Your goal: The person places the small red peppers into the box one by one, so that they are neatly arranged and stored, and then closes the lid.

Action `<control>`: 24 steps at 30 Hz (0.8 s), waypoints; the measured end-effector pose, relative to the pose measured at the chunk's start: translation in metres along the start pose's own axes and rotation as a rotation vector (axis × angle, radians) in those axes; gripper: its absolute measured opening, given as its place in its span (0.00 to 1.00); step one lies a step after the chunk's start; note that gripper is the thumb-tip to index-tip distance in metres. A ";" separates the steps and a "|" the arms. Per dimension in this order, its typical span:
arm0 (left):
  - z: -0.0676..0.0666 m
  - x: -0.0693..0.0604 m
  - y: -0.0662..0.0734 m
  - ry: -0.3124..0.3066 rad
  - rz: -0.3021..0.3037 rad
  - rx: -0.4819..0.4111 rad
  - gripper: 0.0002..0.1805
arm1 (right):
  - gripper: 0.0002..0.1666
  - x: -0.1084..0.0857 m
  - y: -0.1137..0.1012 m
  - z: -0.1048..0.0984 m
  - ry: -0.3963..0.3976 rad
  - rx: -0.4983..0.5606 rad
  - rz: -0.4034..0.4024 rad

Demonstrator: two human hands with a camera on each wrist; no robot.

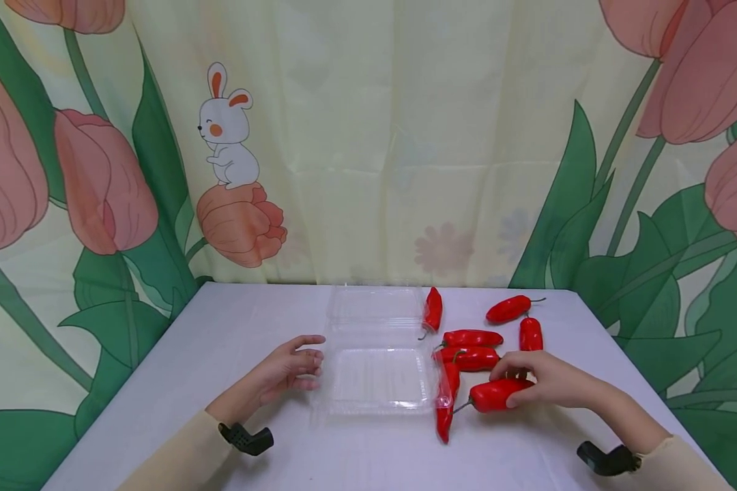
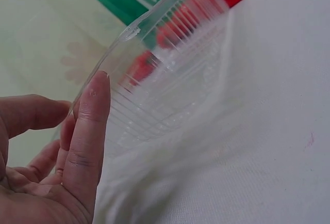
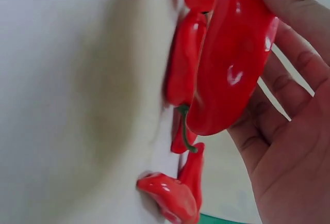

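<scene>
A clear plastic box (image 1: 381, 382) lies open on the table, its lid (image 1: 374, 307) folded back toward the curtain. At its left edge is my left hand (image 1: 291, 368); in the left wrist view, the thumb and fingers pinch the thin clear rim. My right hand (image 1: 543, 378) grips a glossy red pepper (image 1: 494, 395) by its blunt end, thumb on the near side, its stem toward the box. Beside the box's right edge lies a slim red pepper (image 1: 445, 409), partly behind the clear rim. The right fingertips are partly hidden behind the held pepper.
Several red peppers lie right of the box, including one (image 1: 471, 338) near its corner, one (image 1: 508, 309) farther back and one (image 1: 531, 334) beyond my right hand. Another pepper (image 1: 432, 310) stands by the lid. A printed curtain (image 1: 356, 170) hangs behind the white table (image 1: 252, 307).
</scene>
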State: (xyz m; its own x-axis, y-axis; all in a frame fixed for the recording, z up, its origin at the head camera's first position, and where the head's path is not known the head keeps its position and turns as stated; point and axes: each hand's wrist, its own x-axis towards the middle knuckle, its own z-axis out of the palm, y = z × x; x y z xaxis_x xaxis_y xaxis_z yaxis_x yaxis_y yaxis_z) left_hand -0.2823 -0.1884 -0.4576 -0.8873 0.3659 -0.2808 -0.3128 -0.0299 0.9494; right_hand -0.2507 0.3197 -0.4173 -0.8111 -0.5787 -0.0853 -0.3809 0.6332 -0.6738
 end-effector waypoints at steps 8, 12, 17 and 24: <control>0.002 0.000 -0.004 0.007 0.007 -0.015 0.33 | 0.32 -0.006 -0.011 -0.013 0.052 0.117 0.031; 0.003 0.000 -0.003 0.004 0.012 -0.011 0.33 | 0.31 -0.003 -0.016 -0.016 0.059 0.134 0.017; 0.004 -0.001 -0.002 0.001 0.015 -0.014 0.33 | 0.30 0.004 -0.020 -0.015 0.061 0.151 0.007; 0.005 -0.002 -0.002 0.008 0.001 -0.021 0.33 | 0.31 0.014 -0.026 -0.009 0.065 0.113 0.014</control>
State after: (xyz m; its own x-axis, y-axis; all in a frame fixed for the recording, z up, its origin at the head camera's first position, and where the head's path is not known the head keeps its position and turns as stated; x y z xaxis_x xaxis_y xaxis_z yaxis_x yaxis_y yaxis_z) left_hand -0.2788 -0.1847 -0.4582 -0.8902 0.3586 -0.2811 -0.3189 -0.0496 0.9465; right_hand -0.2559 0.2998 -0.3942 -0.8445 -0.5333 -0.0498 -0.3201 0.5770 -0.7514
